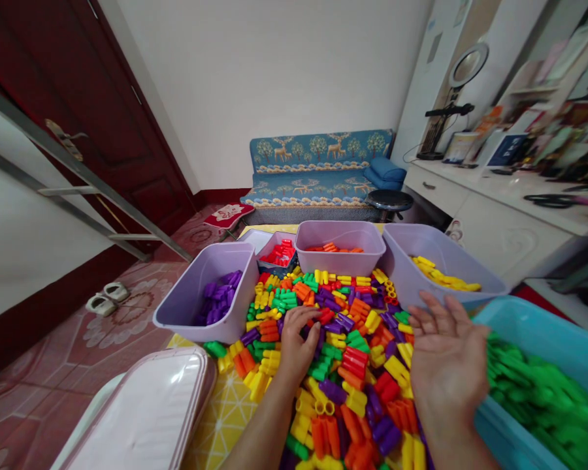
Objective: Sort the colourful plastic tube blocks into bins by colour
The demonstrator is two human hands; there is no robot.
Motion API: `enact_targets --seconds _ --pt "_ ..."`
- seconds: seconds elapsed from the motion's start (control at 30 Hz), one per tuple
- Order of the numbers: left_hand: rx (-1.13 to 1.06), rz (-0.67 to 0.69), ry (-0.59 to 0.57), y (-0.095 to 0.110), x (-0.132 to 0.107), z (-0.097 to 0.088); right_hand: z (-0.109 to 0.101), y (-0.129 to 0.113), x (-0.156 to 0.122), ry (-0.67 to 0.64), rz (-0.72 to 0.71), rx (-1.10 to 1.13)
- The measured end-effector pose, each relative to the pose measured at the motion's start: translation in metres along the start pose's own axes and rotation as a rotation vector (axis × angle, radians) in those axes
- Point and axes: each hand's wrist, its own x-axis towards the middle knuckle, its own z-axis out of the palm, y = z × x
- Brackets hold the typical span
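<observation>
Loose plastic tube-shaped building pieces (pixel 355 359) in yellow, orange, red, green and purple cover the middle of the table. Over this pile reaches my left hand (pixel 298 336), palm down, its curled fingers and thumb apart. Its fingertips are at a red piece (pixel 326 316); whether they touch it I cannot make out. My right hand (pixel 448 359) is turned palm up, fingers spread, with nothing in it. It hovers at the pile's right side, beside a blue tub (pixel 519 310) of green pieces (pixel 539 391).
Lilac bins hold purple pieces (pixel 219 297) at left, orange pieces (pixel 336 248) at the back and yellow pieces (pixel 443 274) at back right. Red pieces (pixel 280 253) fill a small box. A pale pink lid (pixel 137 411) lies front left. Beyond stands a blue sofa (pixel 318 170).
</observation>
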Motion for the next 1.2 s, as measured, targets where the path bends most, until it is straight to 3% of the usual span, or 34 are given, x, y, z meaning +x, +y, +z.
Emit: enact_targets --seconds 0.1,0.2,0.3,0.37,0.53,0.63,0.83,0.97,1.2 --pt "-0.005 -0.005 0.004 0.000 0.000 0.000 -0.012 0.031 0.006 -0.163 0.015 -0.410" --pt "-0.008 -0.011 0.014 -0.001 -0.001 0.000 -0.028 0.063 0.012 -0.393 -0.078 -0.900" --pt "-0.023 -0.032 0.020 -0.003 -0.002 0.001 -0.032 0.083 0.013 -0.489 -0.090 -1.169" --pt "-0.042 -0.046 0.017 -0.003 -0.002 0.002 -0.024 0.089 0.010 -0.531 -0.085 -1.236" --pt "-0.064 -0.050 -0.016 -0.002 -0.003 0.002 0.016 0.095 -0.001 -0.734 -0.073 -1.017" --pt "-0.061 -0.038 -0.023 -0.001 -0.003 0.002 0.029 0.098 -0.010 -0.788 -0.036 -0.901" --pt "-0.076 -0.017 -0.014 0.001 -0.003 -0.001 0.025 0.092 -0.025 -0.847 0.016 -0.612" --pt "-0.089 -0.039 0.026 -0.001 -0.004 -0.001 0.025 0.085 -0.028 -0.862 0.073 -0.591" --pt "-0.308 -0.251 0.151 -0.008 -0.006 0.001 0.029 0.079 -0.031 -0.881 0.095 -0.425"
